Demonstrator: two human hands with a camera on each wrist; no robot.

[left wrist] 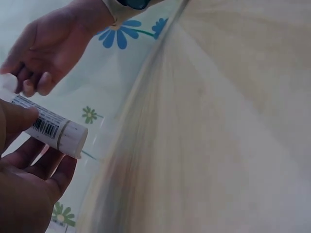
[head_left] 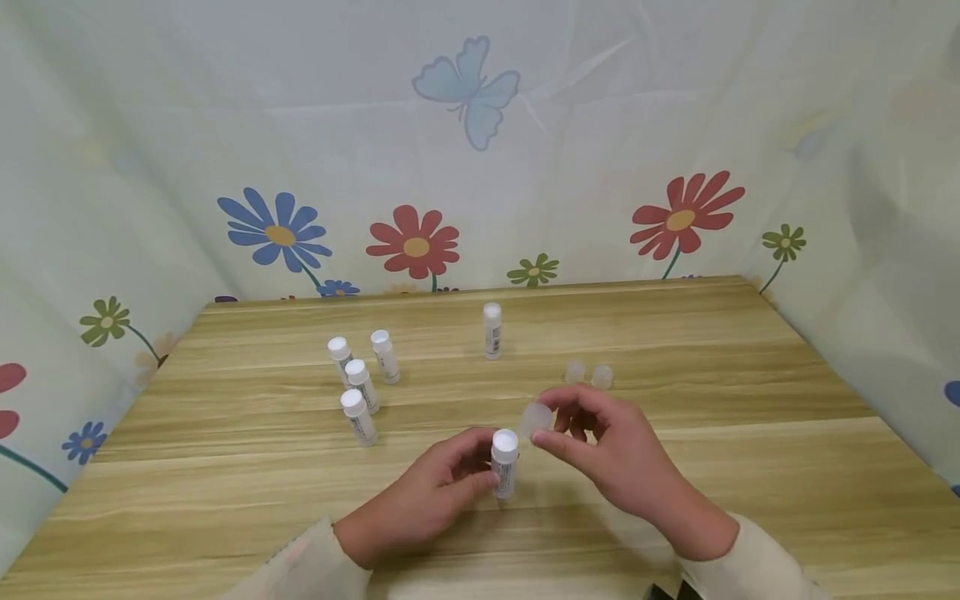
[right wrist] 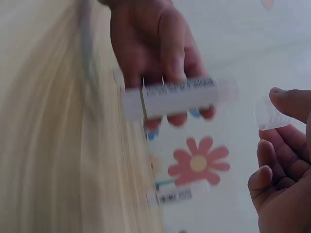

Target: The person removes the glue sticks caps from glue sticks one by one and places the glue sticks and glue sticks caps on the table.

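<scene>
My left hand (head_left: 431, 496) holds a white glue stick (head_left: 505, 467) with a printed label, upright in the head view, its top exposed. In the left wrist view a barcode shows on its side. Thumb and fingers grip it from opposite sides. Just right of its top, my right hand (head_left: 626, 454) pinches a translucent cap (head_left: 536, 418) between thumb and forefinger. Ridges show on this cap (right wrist: 271, 112) in the right wrist view, where it is apart from the glue stick (right wrist: 180, 97). The right hand's other fingers are loosely curled.
Several white glue sticks (head_left: 358, 417) stand grouped on the left of the wooden table (head_left: 225, 467). One more glue stick (head_left: 492, 332) stands alone near the back middle. Two translucent caps (head_left: 602, 377) lie beyond my right hand. A flower-printed curtain (head_left: 570, 167) surrounds the table's back and sides.
</scene>
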